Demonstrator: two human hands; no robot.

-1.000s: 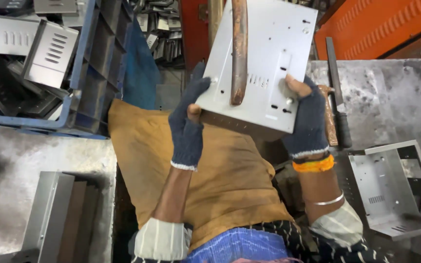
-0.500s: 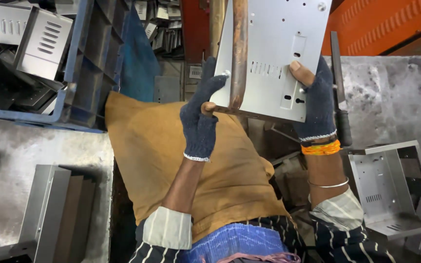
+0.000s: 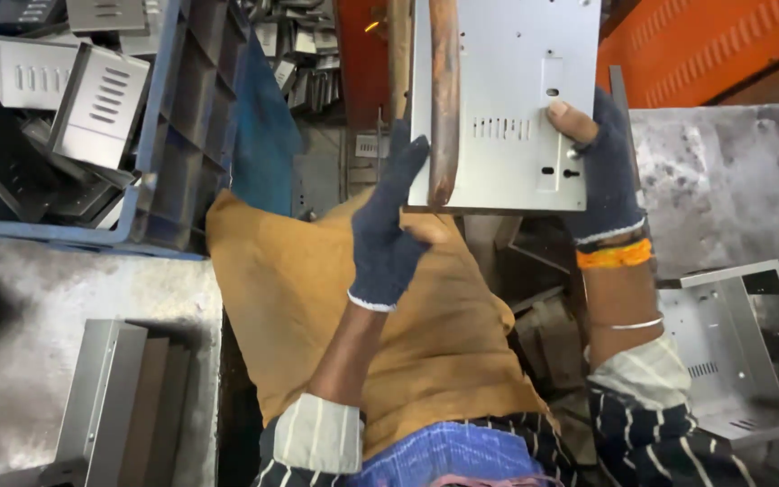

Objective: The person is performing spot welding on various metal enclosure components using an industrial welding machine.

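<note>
Your right hand [image 3: 601, 176], in a dark blue knit glove, grips the right edge of the flat grey sheet-metal panel with punched slots and holes [image 3: 507, 108], bare thumb pressed onto its face and fingers wrapped behind. Your left hand [image 3: 388, 230], gloved the same, cups the panel's near left corner from below, fingers reaching up along its edge. Between the two hands, the panel is held up in front of you, far from your lap. A rusty brown metal bar [image 3: 444, 95] runs down across the panel's left part, ending just above its near edge.

Beneath the panel lies the tan cloth [image 3: 317, 298] covering your lap. To the far left stands a blue plastic crate [image 3: 169, 135] holding grey louvred metal housings [image 3: 101, 104]. Near left, a grey folded metal box [image 3: 105, 397] stands on the concrete floor. On the right, another open grey sheet-metal housing [image 3: 732, 352] rests near your right forearm, beside a grey stained work surface [image 3: 732, 180].
</note>
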